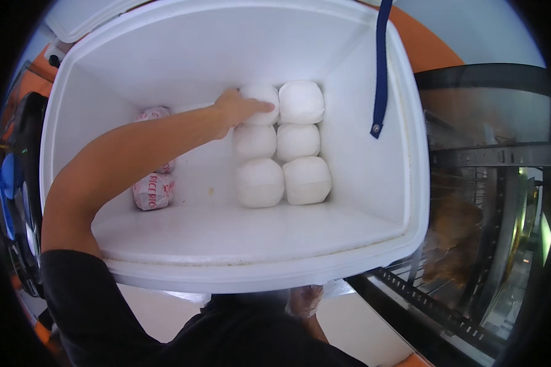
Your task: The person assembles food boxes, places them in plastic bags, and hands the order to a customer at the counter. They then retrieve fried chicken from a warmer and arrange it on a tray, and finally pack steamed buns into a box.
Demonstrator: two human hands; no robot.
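My left hand (234, 109) reaches across the inside of a large white cooler box (206, 247). Its thumb lies on the white wrapped round package (262, 94) at the far left of a group, and its other fingers are mostly hidden. Several similar packages, such as the far right one (301, 102) and the near right one (306, 181), sit side by side in two columns. Below the box's near rim is my right hand (306, 298), in a clear plastic glove and partly hidden; what it holds, if anything, cannot be seen.
Packages in red-printed paper (153, 191) stand along the cooler's left side, partly behind my forearm. A dark blue strap (380, 73) hangs over the right wall. To the right is a glass-fronted metal cabinet (486, 156) with wire racks and browned food, blurred.
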